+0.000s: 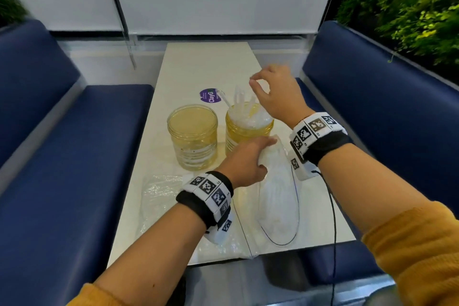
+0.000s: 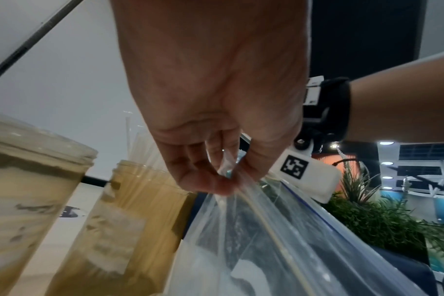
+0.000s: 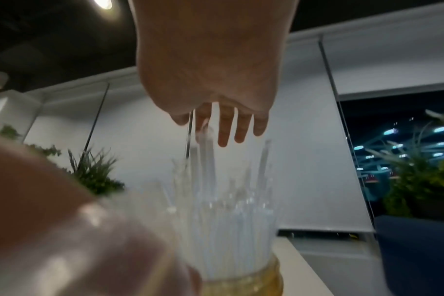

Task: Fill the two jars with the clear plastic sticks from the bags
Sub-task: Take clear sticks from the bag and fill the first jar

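A: What is your left hand (image 1: 244, 161) doing?
B: It pinches the bag (image 1: 277, 196) beside the full jar (image 1: 246, 131).
A: And your right hand (image 1: 275, 93)?
B: Fingers loose above the sticks (image 1: 242, 104). The other jar (image 1: 192, 135) stands empty.

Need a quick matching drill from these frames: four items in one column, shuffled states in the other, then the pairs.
Column 1
1. left jar
2. right jar
3. zip bag
4. crumpled bag

Column 2
A. lies flattened on the table, under the left forearm
B. packed with clear sticks that rise above the rim
C. pinched at its top by the left hand
D. no sticks visible inside

Pairs: 1-D, 2-B, 3-C, 4-A

The right hand hovers over the sticks in the right jar, fingers extended downward.
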